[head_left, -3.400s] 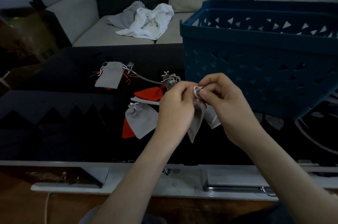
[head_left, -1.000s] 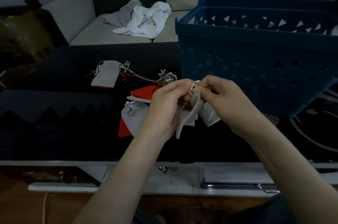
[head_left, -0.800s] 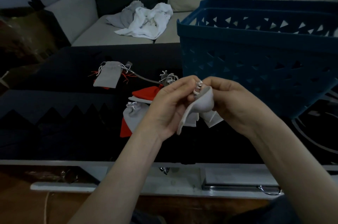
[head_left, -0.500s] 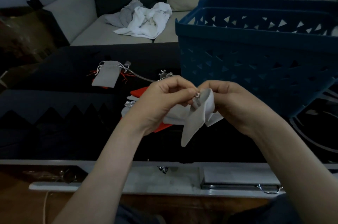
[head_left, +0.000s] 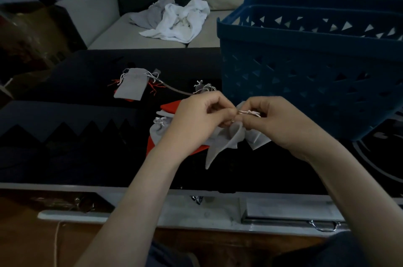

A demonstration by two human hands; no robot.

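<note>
A small grey drawstring pouch (head_left: 224,142) hangs above the dark table between my hands. My left hand (head_left: 196,120) pinches its neck from the left. My right hand (head_left: 277,122) pinches the white drawstring (head_left: 248,112) at the pouch's mouth, pulled out to the right. Beneath and left of my hands lie more pouches: a grey one (head_left: 158,130), a red one (head_left: 172,106) and another grey one (head_left: 258,139) partly hidden under my right hand.
A large blue plastic basket (head_left: 309,74) stands on the table right behind my hands. A flat grey pouch (head_left: 132,86) with red strings lies at the back left. White and grey cloths (head_left: 176,19) lie crumpled on the sofa beyond. The table's white front edge (head_left: 152,214) runs below.
My hands have drawn slightly apart and the white drawstring now stretches from the pouch's mouth to my right fingers. The pouch's body has dropped lower and hangs folded.
</note>
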